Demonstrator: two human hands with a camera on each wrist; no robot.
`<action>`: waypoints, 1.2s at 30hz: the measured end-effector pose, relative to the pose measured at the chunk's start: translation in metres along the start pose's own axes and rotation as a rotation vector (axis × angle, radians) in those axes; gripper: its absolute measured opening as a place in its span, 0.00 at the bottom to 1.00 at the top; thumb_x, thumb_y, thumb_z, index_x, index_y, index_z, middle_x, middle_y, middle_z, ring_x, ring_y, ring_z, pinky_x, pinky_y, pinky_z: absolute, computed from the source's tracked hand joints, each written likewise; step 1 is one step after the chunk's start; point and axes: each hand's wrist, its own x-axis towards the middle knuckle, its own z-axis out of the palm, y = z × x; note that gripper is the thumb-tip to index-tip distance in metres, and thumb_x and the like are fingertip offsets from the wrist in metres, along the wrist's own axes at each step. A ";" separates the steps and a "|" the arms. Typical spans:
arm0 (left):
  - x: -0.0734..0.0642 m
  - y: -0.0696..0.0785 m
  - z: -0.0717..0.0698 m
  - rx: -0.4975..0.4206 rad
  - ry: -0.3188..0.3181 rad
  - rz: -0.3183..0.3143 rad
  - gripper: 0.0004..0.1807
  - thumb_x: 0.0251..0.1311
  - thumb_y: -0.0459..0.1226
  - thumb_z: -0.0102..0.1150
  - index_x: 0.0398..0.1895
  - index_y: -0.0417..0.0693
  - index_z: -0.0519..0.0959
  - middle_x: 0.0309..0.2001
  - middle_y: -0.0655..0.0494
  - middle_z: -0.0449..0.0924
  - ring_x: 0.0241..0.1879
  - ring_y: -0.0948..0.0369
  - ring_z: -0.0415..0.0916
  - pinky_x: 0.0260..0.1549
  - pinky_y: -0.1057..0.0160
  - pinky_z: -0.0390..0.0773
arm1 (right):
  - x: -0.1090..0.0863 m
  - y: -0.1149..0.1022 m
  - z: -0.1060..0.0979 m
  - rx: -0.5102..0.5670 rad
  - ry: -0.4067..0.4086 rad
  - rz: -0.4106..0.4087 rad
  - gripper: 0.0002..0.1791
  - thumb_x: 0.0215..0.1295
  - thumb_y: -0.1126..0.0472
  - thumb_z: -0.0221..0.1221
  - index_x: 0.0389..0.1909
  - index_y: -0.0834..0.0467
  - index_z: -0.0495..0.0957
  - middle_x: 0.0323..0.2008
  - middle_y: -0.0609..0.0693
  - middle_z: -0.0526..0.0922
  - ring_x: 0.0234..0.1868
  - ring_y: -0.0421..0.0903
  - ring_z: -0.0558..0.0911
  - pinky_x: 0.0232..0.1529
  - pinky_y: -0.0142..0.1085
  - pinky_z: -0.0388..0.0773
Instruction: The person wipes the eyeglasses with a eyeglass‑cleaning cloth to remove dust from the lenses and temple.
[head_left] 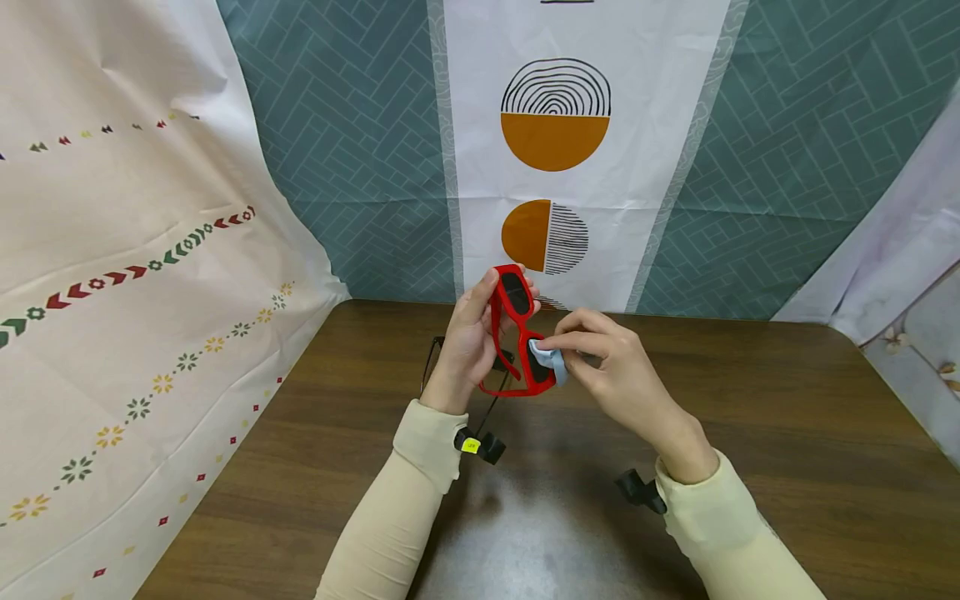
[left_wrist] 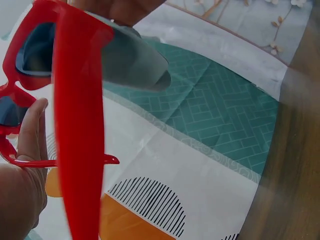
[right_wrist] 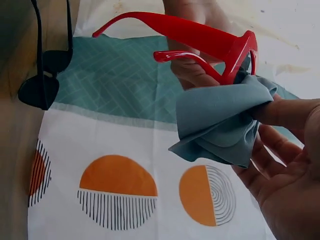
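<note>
My left hand (head_left: 467, 337) holds a pair of red-framed sunglasses (head_left: 522, 325) by one lens end, thumb on the near side. Their dark lenses face upward at a slant and both temples are unfolded. A light blue cloth (right_wrist: 215, 112) is pinched between the thumb and fingers of my right hand (head_left: 611, 367). Folded over the rim, the cloth covers part of the lower lens. In the left wrist view a red temple (left_wrist: 80, 125) crosses close to the camera, and the cloth (left_wrist: 135, 60) hangs beside the lens.
Black sunglasses (right_wrist: 37, 91) stand on the wooden table (head_left: 787, 433), partly hidden behind my left wrist in the head view. Patterned cloth hangings (head_left: 360, 150) close off the back, and a cream one (head_left: 135, 250) drapes along the left side.
</note>
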 end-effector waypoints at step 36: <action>0.000 -0.003 0.000 0.017 0.000 -0.013 0.38 0.57 0.59 0.73 0.58 0.38 0.78 0.45 0.49 0.86 0.45 0.57 0.86 0.53 0.58 0.84 | 0.000 0.001 -0.004 -0.040 -0.029 0.022 0.20 0.58 0.84 0.62 0.40 0.58 0.91 0.40 0.47 0.81 0.41 0.48 0.78 0.34 0.26 0.74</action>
